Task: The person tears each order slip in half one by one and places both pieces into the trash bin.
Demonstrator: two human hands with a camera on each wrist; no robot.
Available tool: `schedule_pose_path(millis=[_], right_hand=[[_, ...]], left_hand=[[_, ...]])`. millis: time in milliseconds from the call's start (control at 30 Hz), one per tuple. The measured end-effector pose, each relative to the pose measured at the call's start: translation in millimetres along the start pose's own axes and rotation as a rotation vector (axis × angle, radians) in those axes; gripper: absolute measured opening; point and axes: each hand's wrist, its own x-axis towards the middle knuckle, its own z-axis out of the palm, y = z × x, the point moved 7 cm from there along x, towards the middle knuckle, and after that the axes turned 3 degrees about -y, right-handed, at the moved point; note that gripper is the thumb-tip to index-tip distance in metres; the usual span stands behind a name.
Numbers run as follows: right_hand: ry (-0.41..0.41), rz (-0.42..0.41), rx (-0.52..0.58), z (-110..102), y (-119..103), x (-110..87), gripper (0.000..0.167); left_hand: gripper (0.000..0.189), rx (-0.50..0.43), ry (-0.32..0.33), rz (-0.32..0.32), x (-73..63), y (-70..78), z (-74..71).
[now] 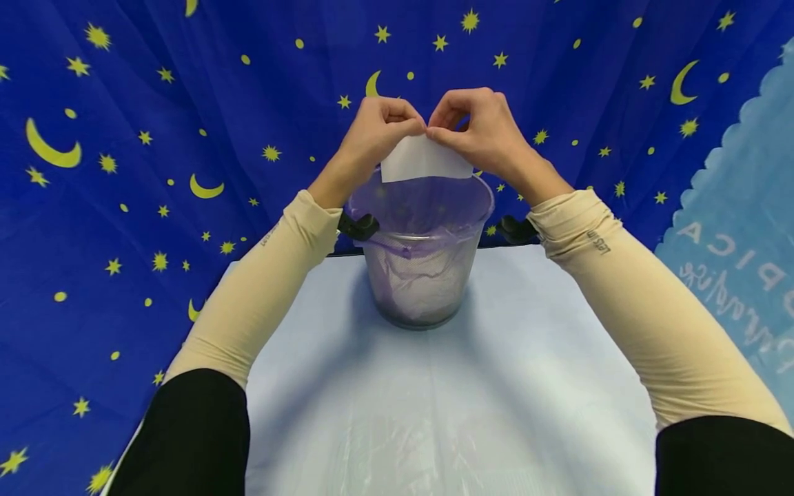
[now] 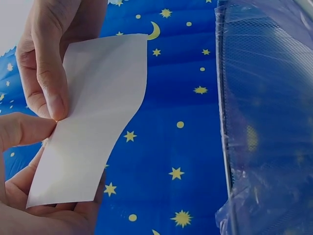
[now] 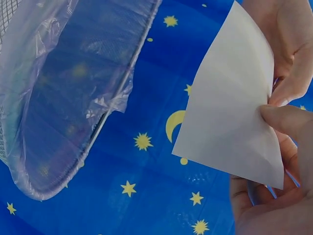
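A small white sheet of paper [image 1: 425, 160] hangs above the far rim of a mesh bin [image 1: 418, 275] lined with a thin purple plastic bag [image 1: 428, 200]. My left hand [image 1: 383, 131] pinches the paper's upper edge near its middle between thumb and fingers. Right beside it, my right hand [image 1: 480, 127] pinches the same edge, the two thumb tips almost meeting. In the left wrist view the paper [image 2: 98, 117] looks whole and slightly bent. The right wrist view shows the paper [image 3: 230, 98] apart from the bin's rim [image 3: 100, 129].
The bin stands at the far end of a white-covered table [image 1: 422, 406]. Behind it hangs a blue cloth [image 1: 298, 89] with yellow moons and stars. A light-blue cloth with lettering [image 1: 744, 227] hangs at the right. Black wrist mounts [image 1: 517, 229] sit close to the bin's sides.
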Motion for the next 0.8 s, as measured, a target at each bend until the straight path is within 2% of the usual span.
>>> schedule_pose_path(millis=[500,800], right_hand=[[0.053,-0.008,0.018,-2,2,0.3,0.019],[0.062,-0.036,0.017,-3,-1,-3.2,0.018]], left_hand=[[0.01,-0.022,0.036,-0.05,3.1,-5.5,1.4],[0.009,-0.009,0.03,-0.047,5.7,-11.4,2.3]])
